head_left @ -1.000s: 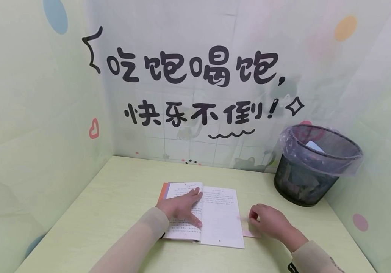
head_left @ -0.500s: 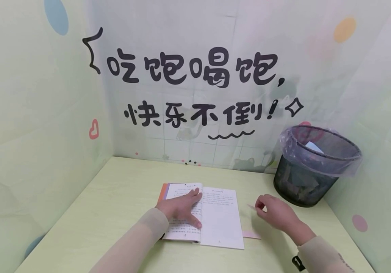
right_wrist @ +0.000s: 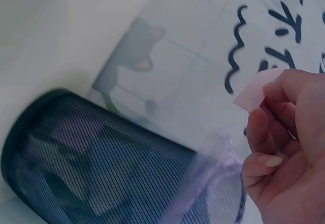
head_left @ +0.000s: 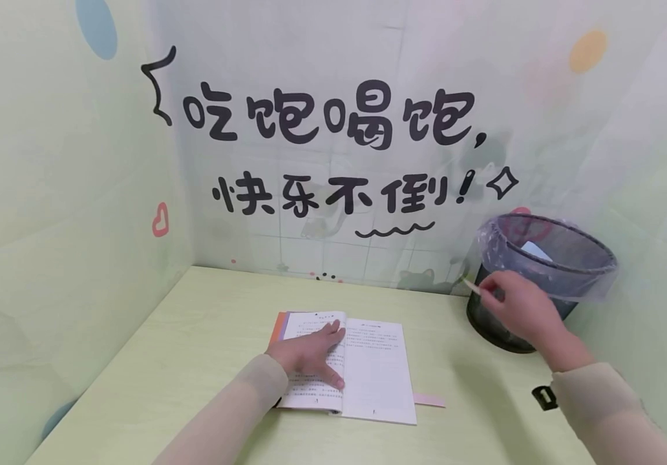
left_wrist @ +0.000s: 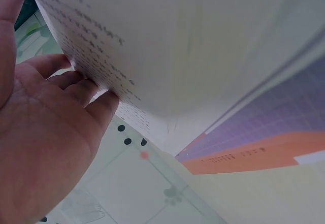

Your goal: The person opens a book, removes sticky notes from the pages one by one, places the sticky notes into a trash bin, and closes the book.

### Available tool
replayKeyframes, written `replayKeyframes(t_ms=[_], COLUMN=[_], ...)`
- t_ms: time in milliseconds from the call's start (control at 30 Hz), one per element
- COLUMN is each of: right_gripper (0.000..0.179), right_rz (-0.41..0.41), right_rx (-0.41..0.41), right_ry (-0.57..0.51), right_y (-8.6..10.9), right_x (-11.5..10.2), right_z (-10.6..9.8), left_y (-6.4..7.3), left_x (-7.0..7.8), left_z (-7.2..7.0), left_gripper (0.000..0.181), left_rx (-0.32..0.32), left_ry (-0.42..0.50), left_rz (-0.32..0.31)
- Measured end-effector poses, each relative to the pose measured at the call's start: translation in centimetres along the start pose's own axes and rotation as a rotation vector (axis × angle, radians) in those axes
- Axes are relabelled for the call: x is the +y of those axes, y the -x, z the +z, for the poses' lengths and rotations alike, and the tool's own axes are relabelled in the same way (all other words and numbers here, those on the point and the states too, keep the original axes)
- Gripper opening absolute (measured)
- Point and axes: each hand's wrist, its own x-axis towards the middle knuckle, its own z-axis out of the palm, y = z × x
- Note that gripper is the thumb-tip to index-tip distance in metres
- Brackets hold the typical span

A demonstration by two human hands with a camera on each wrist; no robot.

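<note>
Now the slip (right_wrist: 254, 93) is up at the right, just beside the bin (head_left: 487, 326), pinched between the thumb and fingers of the right hand (head_left: 522, 307); within the last second that hand has drawn it away from the right edge of the book (head_left: 377, 381) and carried it far and right. That appears to part slip from book, with only one pink strip (head_left: 430, 400) now showing at that edge. Seen almost edge-on from the head, the slip's free end points left and far; its long axis seems to run on into the grip, though the fingers hide the held end, so this is uncertain. Whether hand and bin touch, I cannot tell. Nearer and to the left, the book lies open on the table (head_left: 153, 387), its spine running near to far. The left hand (head_left: 307, 355) stays on the left page, fingers spread, grasping nothing. The strip sticks out to the right by the book's near corner, long axis left to right. At the far right, the bin wears a clear liner (head_left: 493, 248) and has paper inside.
</note>
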Motion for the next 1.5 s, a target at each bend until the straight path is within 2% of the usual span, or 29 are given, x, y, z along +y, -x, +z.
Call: replayKeyframes(t_ms=[233, 367, 567, 800, 1000, 1200, 1400, 1500], right_gripper=[0.015, 0.018, 0.03, 0.041, 0.046, 0.044, 0.036, 0.032], right_rz=[0.018, 0.044, 0.167, 0.317, 0.308, 0.255, 0.158, 0.129], right_rx=[0.224, 0.29, 0.269, 0.236, 0.219, 0.228, 0.258, 0.228], right_ry=[0.014, 0.021, 0.028, 0.071, 0.074, 0.014, -0.003, -0.027], right_y=[-0.7, -1.0, -1.2, -1.1, -0.9, -0.9, -1.0, -0.8], right_x=[2.2, 3.5, 5.1, 5.9, 5.5, 3.2, 1.0, 0.0], right_z=[-3.8, -5.1, -6.5, -6.8, -6.0, -4.4, -1.4, 1.0], left_y=[-0.2, -0.3, -0.3, -0.3, -0.2, -0.2, -0.1, 0.0], left_x=[-0.2, -0.1, 0.1, 0.4, 0.4, 0.2, 0.1, 0.1], left_z=[0.2, 0.2, 0.2, 0.1, -0.1, -0.1, 0.0, 0.0], left_gripper=[0.119, 0.12, 0.121, 0.12, 0.121, 0.122, 0.122, 0.122], left_rx=[0.0, -0.004, -0.008, -0.011, -0.011, -0.008, -0.008, -0.007], left_ry=[-0.004, -0.006, -0.016, -0.02, -0.014, -0.003, 0.003, 0.005], left_rz=[0.007, 0.007, -0.004, -0.001, 0.005, 0.004, -0.004, -0.006])
